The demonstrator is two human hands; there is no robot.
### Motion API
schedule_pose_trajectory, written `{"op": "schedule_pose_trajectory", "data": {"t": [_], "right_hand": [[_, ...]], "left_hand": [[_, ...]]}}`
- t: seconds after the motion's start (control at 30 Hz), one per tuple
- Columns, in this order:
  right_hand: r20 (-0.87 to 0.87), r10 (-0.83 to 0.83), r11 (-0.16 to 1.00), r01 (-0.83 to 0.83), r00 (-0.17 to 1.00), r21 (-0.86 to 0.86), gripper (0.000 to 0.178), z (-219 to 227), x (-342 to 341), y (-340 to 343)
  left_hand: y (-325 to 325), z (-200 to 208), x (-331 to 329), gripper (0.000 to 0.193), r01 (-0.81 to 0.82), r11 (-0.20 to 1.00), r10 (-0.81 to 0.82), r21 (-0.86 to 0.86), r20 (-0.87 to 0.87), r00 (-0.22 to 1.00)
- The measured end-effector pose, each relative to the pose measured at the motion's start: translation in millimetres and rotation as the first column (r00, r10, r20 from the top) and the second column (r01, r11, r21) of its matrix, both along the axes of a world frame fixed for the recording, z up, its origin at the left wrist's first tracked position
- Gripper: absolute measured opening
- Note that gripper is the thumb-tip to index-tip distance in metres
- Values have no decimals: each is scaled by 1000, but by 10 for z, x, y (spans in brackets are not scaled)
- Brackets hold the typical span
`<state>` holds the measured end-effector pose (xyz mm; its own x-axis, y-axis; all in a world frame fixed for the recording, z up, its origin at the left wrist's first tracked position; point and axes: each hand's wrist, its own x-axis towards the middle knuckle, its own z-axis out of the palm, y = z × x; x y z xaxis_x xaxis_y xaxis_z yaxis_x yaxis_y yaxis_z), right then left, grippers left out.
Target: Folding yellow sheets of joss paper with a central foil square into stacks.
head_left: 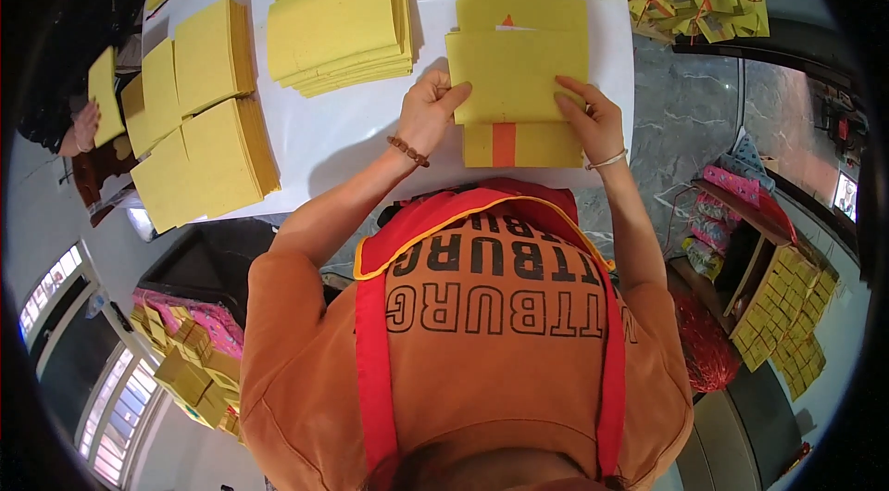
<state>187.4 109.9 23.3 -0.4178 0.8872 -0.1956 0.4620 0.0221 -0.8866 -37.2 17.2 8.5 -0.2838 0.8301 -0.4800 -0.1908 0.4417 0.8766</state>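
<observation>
Yellow sheet (pixel 515 74): where is it?

Over the white table (pixel 347 144), by an orange-striped piece (pixel 546 146). The left hand (pixel 431 102) pinches one side; the right hand (pixel 594 118) rests fingers loosely spread opposite, clasp unclear.

The step?

Apparently aligning; next likely calls for level edges.

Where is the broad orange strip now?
In the head view, the broad orange strip is slightly right of centre, just below the yellow sheet between the left hand and the right hand, and above the red apron.
</observation>
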Motion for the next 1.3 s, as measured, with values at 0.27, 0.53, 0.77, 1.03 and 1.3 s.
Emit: {"op": "schedule_pose_trajectory", "data": {"t": [0.27,0.53,0.77,1.03,1.3], "right_hand": [[25,-120,992,119,992,37,21,-56,-76,9],[74,-144,990,143,987,12,22,-23,-97,7],[-19,-195,980,195,981,23,21,-124,-103,-15],[-29,-165,986,166,986,28,18,-127,-82,3],[478,133,597,-455,868,660,45,277,-303,-49]], "left_hand": [[1,-21,41,15,-60,998,60,16,7,998],[-91,126,78,20,-121,988,134,95,-151,979],[52,586,345,50,468,857,-18,217,-894,449],[215,136,461,47,651,758,-66,46,-987,147],[224,108,489,47,667,744,-72,40,-988,139]]}}
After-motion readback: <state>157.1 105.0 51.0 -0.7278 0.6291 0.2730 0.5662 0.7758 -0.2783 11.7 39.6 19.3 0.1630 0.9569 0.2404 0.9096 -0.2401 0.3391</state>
